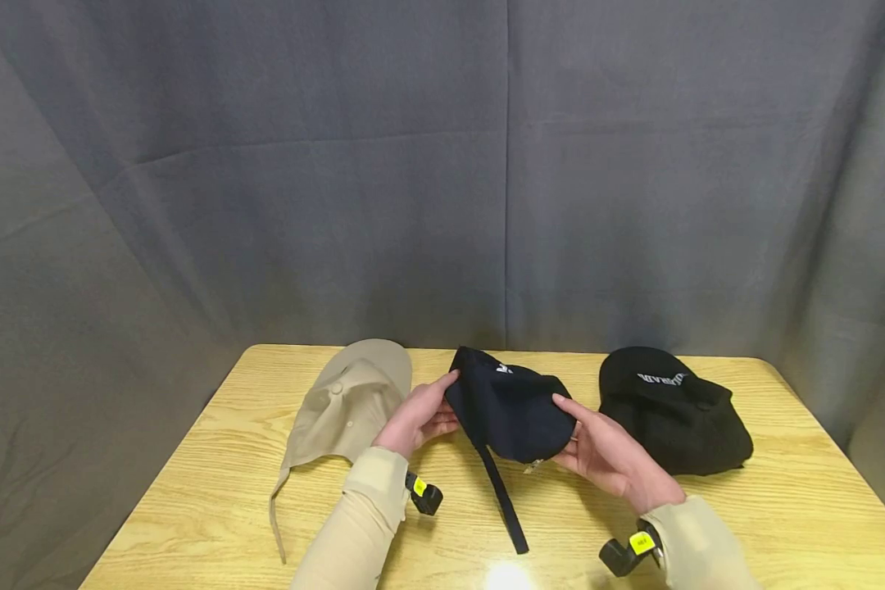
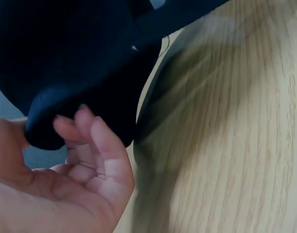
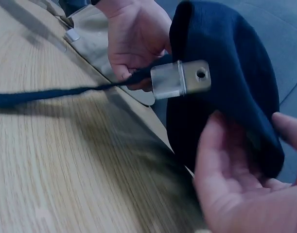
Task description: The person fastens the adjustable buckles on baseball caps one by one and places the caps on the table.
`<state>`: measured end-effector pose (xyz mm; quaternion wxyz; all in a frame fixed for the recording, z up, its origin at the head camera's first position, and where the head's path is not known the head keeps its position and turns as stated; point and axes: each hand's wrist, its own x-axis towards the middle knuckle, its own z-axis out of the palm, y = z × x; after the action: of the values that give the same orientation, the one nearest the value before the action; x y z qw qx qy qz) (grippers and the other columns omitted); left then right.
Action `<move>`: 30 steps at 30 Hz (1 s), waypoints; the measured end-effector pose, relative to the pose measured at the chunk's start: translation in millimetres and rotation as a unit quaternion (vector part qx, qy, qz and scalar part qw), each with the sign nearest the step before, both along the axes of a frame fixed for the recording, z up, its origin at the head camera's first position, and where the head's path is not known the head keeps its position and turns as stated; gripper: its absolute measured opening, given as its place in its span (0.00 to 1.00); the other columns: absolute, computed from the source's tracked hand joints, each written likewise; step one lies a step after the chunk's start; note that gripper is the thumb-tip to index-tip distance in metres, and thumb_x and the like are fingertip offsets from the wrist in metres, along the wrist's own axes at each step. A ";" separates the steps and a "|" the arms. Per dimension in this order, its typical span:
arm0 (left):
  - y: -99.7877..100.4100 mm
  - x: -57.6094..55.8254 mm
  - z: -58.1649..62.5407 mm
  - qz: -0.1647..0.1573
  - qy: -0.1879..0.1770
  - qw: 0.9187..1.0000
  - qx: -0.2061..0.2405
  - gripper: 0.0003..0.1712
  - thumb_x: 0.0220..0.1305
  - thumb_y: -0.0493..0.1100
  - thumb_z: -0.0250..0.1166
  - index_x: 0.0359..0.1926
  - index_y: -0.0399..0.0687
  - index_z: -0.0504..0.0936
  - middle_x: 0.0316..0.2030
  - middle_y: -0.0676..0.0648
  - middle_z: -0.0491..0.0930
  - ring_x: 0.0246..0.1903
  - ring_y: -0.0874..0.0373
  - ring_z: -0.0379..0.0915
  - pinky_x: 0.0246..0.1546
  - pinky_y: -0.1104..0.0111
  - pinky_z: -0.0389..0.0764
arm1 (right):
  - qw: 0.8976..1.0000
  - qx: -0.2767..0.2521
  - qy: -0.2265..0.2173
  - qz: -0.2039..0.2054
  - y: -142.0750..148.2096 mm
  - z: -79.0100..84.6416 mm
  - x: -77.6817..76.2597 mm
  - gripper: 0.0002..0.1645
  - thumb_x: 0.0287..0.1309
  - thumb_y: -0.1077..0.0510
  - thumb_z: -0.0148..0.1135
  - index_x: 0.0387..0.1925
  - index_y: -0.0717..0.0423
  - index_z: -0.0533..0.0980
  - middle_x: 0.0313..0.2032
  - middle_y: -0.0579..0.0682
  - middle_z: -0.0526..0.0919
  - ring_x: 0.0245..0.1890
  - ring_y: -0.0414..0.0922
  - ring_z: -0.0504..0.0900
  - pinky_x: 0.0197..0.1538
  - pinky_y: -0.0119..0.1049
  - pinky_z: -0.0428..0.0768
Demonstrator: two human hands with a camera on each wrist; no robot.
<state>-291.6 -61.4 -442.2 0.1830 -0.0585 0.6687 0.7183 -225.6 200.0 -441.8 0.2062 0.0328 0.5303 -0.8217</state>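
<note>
Both hands are holding one dark navy cap [image 1: 519,414] above the middle of the tabletop [image 1: 206,508]. The left hand [image 1: 419,416] is pinching its edge on the left side, with the thumb and fingers lying on opposite faces of the cloth. The right hand [image 1: 608,451] is gripping the opposite side, its thumb pressing the outside while its fingers are reaching into the crown. A small white mark [image 1: 504,369] is showing on the far side of the cap, and a long strap [image 1: 505,508] is dangling from it toward the person. A metal buckle [image 3: 181,80] is hanging at the cap's edge, near the right hand.

To the left, a beige cap [image 1: 350,410] is lying on the tabletop with its brim pointing toward the gray curtain [image 1: 383,180]. To the right, a black cap [image 1: 686,430] is resting there, displaying pale lettering.
</note>
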 end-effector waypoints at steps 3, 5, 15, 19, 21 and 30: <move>0.2 -0.6 0.4 -0.008 0.004 1.000 0.004 0.25 0.62 0.59 0.59 0.27 0.41 0.73 0.20 0.47 0.74 0.20 0.59 0.73 0.27 0.69 0.78 | 0.999 -0.035 0.012 -0.001 -1.3 1.1 0.3 0.33 0.64 0.46 0.55 0.65 0.55 0.59 0.53 0.53 0.78 0.52 0.51 0.76 0.55 0.45 0.71; 0.3 -0.9 0.3 -0.013 0.006 1.000 0.011 0.23 0.62 0.59 0.59 0.30 0.41 0.71 0.22 0.47 0.73 0.21 0.59 0.73 0.27 0.70 0.78 | 0.999 -0.045 0.020 -0.006 -2.0 1.4 1.1 0.31 0.65 0.49 0.55 0.65 0.54 0.58 0.53 0.52 0.78 0.51 0.50 0.77 0.54 0.45 0.72; 4.5 -2.2 3.2 -0.044 0.061 0.995 0.059 0.17 0.62 0.51 0.62 0.25 0.44 0.74 0.22 0.49 0.72 0.25 0.57 0.72 0.38 0.63 0.74 | 0.998 -0.004 0.037 -0.043 -5.6 4.6 3.8 0.24 0.61 0.58 0.60 0.54 0.58 0.61 0.41 0.50 0.77 0.33 0.45 0.78 0.42 0.39 0.77; 6.2 -1.7 5.0 -0.044 0.065 0.994 0.080 0.17 0.66 0.52 0.58 0.26 0.45 0.77 0.21 0.50 0.76 0.24 0.59 0.75 0.37 0.65 0.75 | 0.997 -0.004 0.037 -0.065 -6.2 6.1 3.7 0.19 0.60 0.52 0.61 0.45 0.59 0.68 0.32 0.47 0.79 0.28 0.43 0.77 0.36 0.34 0.77; 6.3 -1.1 5.9 -0.050 0.067 0.993 0.086 0.15 0.66 0.51 0.57 0.30 0.45 0.77 0.23 0.50 0.77 0.25 0.58 0.75 0.36 0.65 0.75 | 0.997 -0.010 0.040 -0.069 -6.5 6.7 3.8 0.16 0.61 0.51 0.61 0.42 0.57 0.69 0.31 0.47 0.80 0.27 0.43 0.77 0.34 0.33 0.77; 3.9 2.0 12.1 -0.155 0.126 0.978 0.060 0.21 0.59 0.37 0.58 0.54 0.46 0.70 0.34 0.44 0.76 0.32 0.54 0.74 0.39 0.63 0.72 | 0.994 -0.020 0.042 -0.100 -5.9 9.7 2.9 0.17 0.61 0.49 0.61 0.45 0.55 0.70 0.35 0.47 0.82 0.27 0.41 0.78 0.32 0.31 0.77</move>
<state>-289.5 -57.5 -430.2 0.2098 0.1478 0.6427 0.7218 -222.7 194.1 -432.2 0.1011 0.0474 0.5162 -0.8492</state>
